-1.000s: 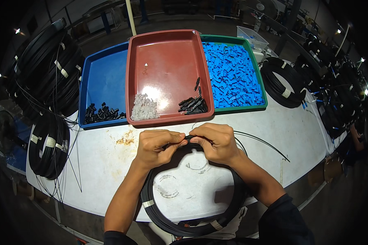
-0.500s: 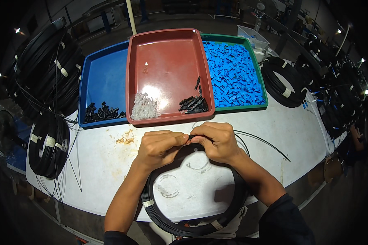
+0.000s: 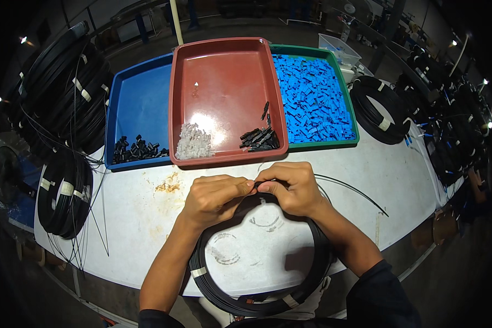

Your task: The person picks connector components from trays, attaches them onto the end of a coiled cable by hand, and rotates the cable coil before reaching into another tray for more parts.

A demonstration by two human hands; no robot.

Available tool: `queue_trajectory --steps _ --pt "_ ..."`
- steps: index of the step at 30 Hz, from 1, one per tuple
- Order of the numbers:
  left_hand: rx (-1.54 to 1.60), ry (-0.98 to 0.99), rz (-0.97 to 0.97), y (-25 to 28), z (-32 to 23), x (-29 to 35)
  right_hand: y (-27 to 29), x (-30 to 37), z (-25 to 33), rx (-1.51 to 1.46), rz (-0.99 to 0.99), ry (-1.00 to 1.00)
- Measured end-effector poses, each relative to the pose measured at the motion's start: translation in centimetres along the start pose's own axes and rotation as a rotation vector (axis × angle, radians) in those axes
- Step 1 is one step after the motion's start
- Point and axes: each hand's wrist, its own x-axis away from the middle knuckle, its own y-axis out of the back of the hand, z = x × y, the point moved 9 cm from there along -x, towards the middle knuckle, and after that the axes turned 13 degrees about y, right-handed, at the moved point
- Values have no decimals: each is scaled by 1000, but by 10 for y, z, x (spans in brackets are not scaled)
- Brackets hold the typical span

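My left hand (image 3: 215, 198) and my right hand (image 3: 291, 188) meet above the far side of a black cable coil (image 3: 203, 280). Thumb and fingers of both are pinched on a small black part (image 3: 258, 186), mostly covered by the fingertips; its exact kind does not show. The coil rests at the table's near edge, bound with pale tape (image 3: 199, 271). From behind my right hand a loose black cable end (image 3: 361, 193) curves out to the right over the table.
Beyond my hands stand a blue tray (image 3: 142, 93) with black pieces, a red tray (image 3: 229, 65) with whitish pieces (image 3: 193, 143) and black connector-like parts (image 3: 258, 140), and a green tray (image 3: 351, 117) full of blue pieces. More coils (image 3: 65, 194) lie left and right (image 3: 374, 117).
My fingers have shifted slightly around the small black part, with the right thumb turned a little. The coil and trays look about the same.
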Motion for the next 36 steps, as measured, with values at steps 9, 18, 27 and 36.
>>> queue_trajectory --steps 9,18,27,36 --pt "226 285 -27 -2 30 4 8 -6 17 109 -101 132" --pt "-7 20 9 2 1 -1 -2 -4 4 -10 20 -25" --pt "248 320 46 -6 30 0 3 -3 21 237 -14 151" --pt "16 155 4 0 13 0 3 -4 2 -9 -30 -99"
